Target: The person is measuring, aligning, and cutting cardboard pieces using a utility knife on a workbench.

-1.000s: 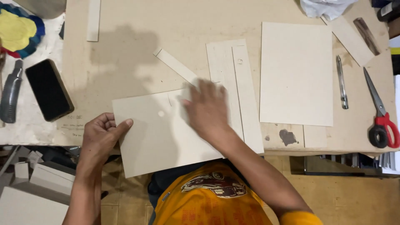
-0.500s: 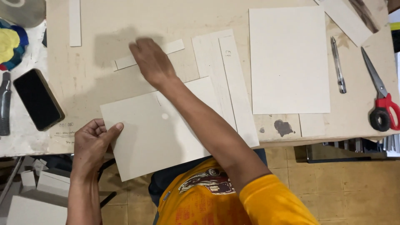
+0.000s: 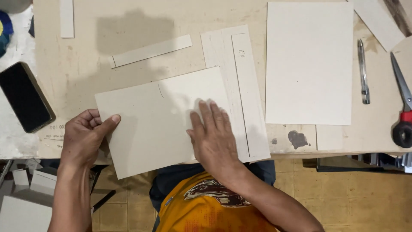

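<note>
A pale grey cardboard sheet (image 3: 154, 116) lies tilted at the table's near edge, its lower corner hanging over the edge. My left hand (image 3: 88, 135) pinches the sheet's left edge, thumb on top. My right hand (image 3: 212, 137) lies flat on the sheet's right part with fingers spread, holding nothing. Beyond the sheet lies a narrow cardboard strip (image 3: 150, 50). Two long strips (image 3: 240, 86) lie side by side just right of my right hand, partly under the sheet.
A large cardboard rectangle (image 3: 309, 64) lies at the right. A pen (image 3: 364, 71) and red-handled scissors (image 3: 403, 107) sit at the far right. A black phone (image 3: 25, 96) rests at the left. Another strip (image 3: 67, 17) lies top left. Boxes (image 3: 30, 184) are on the floor.
My right hand has come back from the narrow strip at the far left and now rests flat on the sheet. That strip now lies more level. My left hand kept its grip.
</note>
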